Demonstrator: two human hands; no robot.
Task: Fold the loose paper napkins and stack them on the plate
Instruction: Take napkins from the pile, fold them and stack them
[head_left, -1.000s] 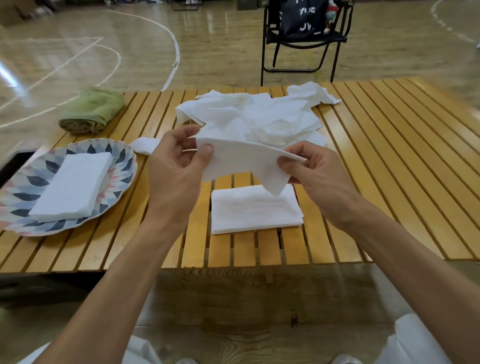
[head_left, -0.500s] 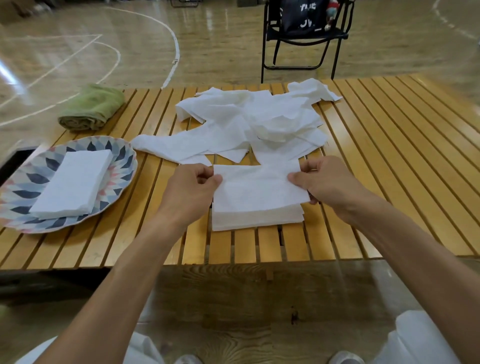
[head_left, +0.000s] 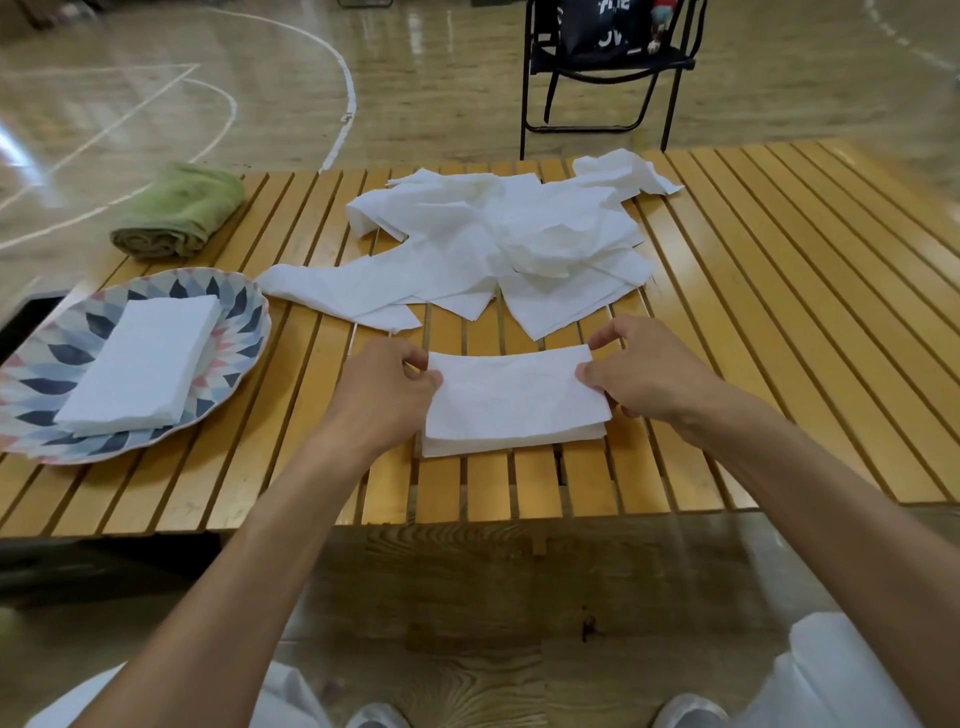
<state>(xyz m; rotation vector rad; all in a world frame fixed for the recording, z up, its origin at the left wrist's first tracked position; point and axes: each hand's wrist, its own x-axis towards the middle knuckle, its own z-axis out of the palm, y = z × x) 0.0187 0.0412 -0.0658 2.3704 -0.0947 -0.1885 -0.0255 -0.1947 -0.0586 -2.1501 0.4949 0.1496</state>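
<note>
Just right of the patterned plate (head_left: 244, 332), on the slatted wooden desk (head_left: 779, 322), both hands work one paper napkin (head_left: 511, 397). The left hand (head_left: 382, 397) pinches its left edge and the right hand (head_left: 641, 371) pinches its right edge, fingers curled on the paper, so the sheet stays square while it lies on the small pile of folded napkins (head_left: 514, 441) beneath it. That pile probably sits near the desk's front edge so several can be carried to the plate together. A finished stack of folded napkins (head_left: 140, 358) already lies on the plate, angled across its middle. Beyond the hands, further from the plate's right rim, spreads the heap of loose napkins (head_left: 498, 244), within easy reach for the next pick. A rolled green towel (head_left: 179, 210) lies behind the plate, apart from the work.

How many sheets the pile under the hands holds cannot be told, since only its front edges show. The fingertips of both hands are partly hidden behind the paper and knuckles. A black folding chair (head_left: 608, 67) behind the desk is cut off at the top.
</note>
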